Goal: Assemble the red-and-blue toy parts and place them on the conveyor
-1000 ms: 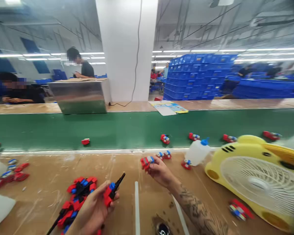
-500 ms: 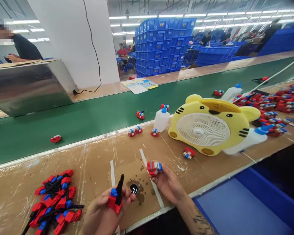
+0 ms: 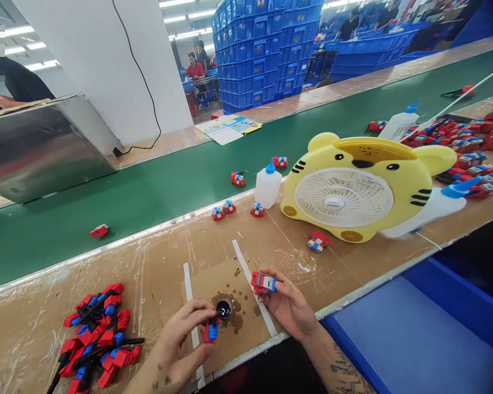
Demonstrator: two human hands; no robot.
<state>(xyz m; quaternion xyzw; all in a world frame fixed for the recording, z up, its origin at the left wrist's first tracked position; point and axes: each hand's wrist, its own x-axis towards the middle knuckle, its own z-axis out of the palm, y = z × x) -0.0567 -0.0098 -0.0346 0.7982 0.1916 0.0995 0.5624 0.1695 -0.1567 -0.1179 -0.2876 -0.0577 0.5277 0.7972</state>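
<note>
A small red and blue part with a black piece [image 3: 212, 330] is gripped between the fingertips of my left hand [image 3: 184, 339], beside a small round pot of dark liquid [image 3: 224, 310]. My right hand [image 3: 290, 309] holds a red, grey and blue block piece [image 3: 263, 282] between thumb and fingers, right of the pot. Dark stains and two white tape strips [image 3: 252, 284] mark the brown board around the pot. At the left lies a pile of red, blue and black parts [image 3: 98, 334]. The two held pieces are apart.
A yellow tiger-shaped fan [image 3: 349, 186] stands at the right, with a white bottle [image 3: 268, 185] beside it. Small block pieces [image 3: 229, 207] lie near the green conveyor [image 3: 160, 191]. A blue bin [image 3: 414, 334] is at the lower right. People work in the background.
My left hand has turned over, bringing its part close to the pot, with the black piece now pointing towards it. My right hand has tilted its block slightly. The view has shifted.
</note>
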